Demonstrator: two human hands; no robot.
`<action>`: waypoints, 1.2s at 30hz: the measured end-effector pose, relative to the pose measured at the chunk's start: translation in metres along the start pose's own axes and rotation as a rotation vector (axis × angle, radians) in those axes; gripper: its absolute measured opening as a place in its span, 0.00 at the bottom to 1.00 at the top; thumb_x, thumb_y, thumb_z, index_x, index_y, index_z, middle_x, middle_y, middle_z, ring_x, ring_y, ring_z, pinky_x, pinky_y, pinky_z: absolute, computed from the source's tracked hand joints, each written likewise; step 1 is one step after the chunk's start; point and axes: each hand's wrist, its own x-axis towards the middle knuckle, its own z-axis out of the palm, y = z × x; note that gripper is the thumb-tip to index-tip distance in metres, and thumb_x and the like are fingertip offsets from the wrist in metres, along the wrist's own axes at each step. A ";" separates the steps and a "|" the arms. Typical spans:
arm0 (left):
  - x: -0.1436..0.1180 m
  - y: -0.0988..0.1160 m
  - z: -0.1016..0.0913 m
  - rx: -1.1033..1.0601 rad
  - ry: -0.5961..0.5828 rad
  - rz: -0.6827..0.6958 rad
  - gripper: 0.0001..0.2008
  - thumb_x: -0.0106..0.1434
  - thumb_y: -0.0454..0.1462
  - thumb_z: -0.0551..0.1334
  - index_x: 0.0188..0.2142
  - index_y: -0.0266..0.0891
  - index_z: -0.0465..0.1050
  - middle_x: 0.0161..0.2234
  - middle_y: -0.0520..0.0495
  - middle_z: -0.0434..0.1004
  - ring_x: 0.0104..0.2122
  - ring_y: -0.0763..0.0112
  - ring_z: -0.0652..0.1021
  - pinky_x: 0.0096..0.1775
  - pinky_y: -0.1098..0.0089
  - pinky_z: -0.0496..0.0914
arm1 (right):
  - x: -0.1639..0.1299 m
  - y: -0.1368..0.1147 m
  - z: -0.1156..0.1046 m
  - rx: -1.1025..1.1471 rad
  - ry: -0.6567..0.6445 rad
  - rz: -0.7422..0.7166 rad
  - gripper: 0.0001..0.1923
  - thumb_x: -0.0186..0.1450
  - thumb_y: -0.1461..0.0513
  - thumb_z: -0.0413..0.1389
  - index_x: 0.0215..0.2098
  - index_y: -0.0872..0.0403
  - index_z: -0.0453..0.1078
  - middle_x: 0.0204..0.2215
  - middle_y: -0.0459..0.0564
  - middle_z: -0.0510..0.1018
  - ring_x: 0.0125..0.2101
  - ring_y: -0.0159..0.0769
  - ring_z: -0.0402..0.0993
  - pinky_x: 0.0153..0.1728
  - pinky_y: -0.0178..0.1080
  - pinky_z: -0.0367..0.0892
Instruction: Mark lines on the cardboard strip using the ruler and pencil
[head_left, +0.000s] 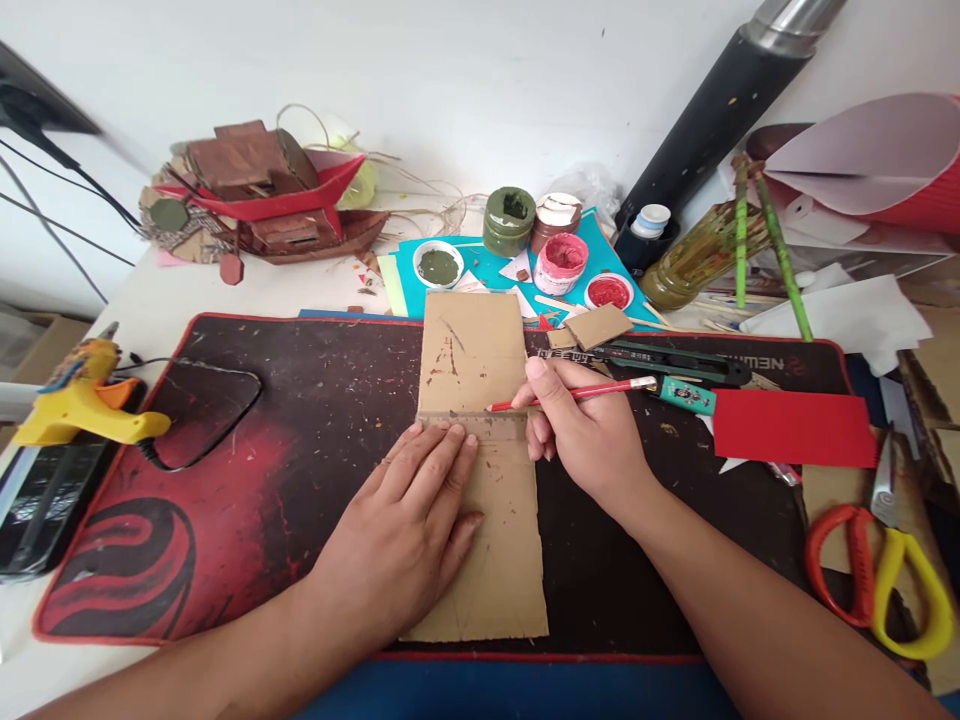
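A long piece of brown cardboard [487, 540] lies upright in front of me on a black and red desk mat [300, 400]. Across it rests a clear ruler [504, 427]. My left hand [424, 500] lies flat on the cardboard, fingers stretched out, the fingertips pressing the ruler's near edge. In my right hand [581, 425] is a red pencil [611, 388], pinched between thumb and fingers. Its tip touches or hovers just above the cardboard by the ruler's far edge; I cannot tell which. Dark scuffs mark the cardboard's far part.
Paint jars [509, 222] and lids of paint stand on blue sheets at the back. Model boats [277, 190] sit back left. A yellow glue gun [90, 400] is at left. To the right are a utility knife [675, 362], red card [795, 428] and scissors [885, 550].
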 end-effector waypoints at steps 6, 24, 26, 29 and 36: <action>0.001 0.000 -0.001 0.010 0.004 0.002 0.27 0.79 0.40 0.57 0.70 0.24 0.68 0.64 0.33 0.79 0.65 0.46 0.75 0.69 0.48 0.72 | 0.000 0.000 -0.001 -0.029 -0.004 0.000 0.29 0.76 0.39 0.59 0.31 0.52 0.75 0.12 0.38 0.69 0.13 0.31 0.71 0.17 0.34 0.62; 0.001 0.000 -0.001 0.013 0.006 0.002 0.26 0.79 0.39 0.56 0.70 0.25 0.68 0.64 0.33 0.79 0.65 0.46 0.76 0.69 0.49 0.71 | 0.002 -0.001 -0.001 0.004 -0.003 0.023 0.29 0.75 0.38 0.59 0.30 0.51 0.74 0.12 0.38 0.68 0.13 0.31 0.71 0.15 0.33 0.61; 0.001 0.000 -0.001 0.017 0.004 0.004 0.26 0.79 0.39 0.56 0.70 0.25 0.68 0.64 0.33 0.79 0.65 0.46 0.76 0.69 0.49 0.71 | 0.002 -0.002 -0.001 -0.009 -0.002 0.025 0.30 0.75 0.37 0.59 0.30 0.51 0.74 0.12 0.39 0.69 0.13 0.31 0.71 0.15 0.33 0.62; 0.000 0.000 -0.001 0.011 -0.002 0.001 0.26 0.79 0.40 0.56 0.70 0.25 0.68 0.65 0.33 0.78 0.66 0.47 0.75 0.70 0.48 0.71 | 0.001 -0.002 -0.001 -0.017 -0.010 0.019 0.30 0.75 0.37 0.59 0.30 0.51 0.74 0.12 0.39 0.69 0.13 0.31 0.71 0.16 0.33 0.62; 0.000 0.000 0.000 -0.003 0.004 -0.006 0.26 0.79 0.40 0.57 0.70 0.25 0.68 0.65 0.33 0.78 0.66 0.47 0.75 0.71 0.50 0.69 | 0.000 -0.001 0.000 0.028 -0.005 0.025 0.30 0.74 0.37 0.61 0.30 0.52 0.74 0.12 0.39 0.68 0.12 0.31 0.71 0.16 0.33 0.61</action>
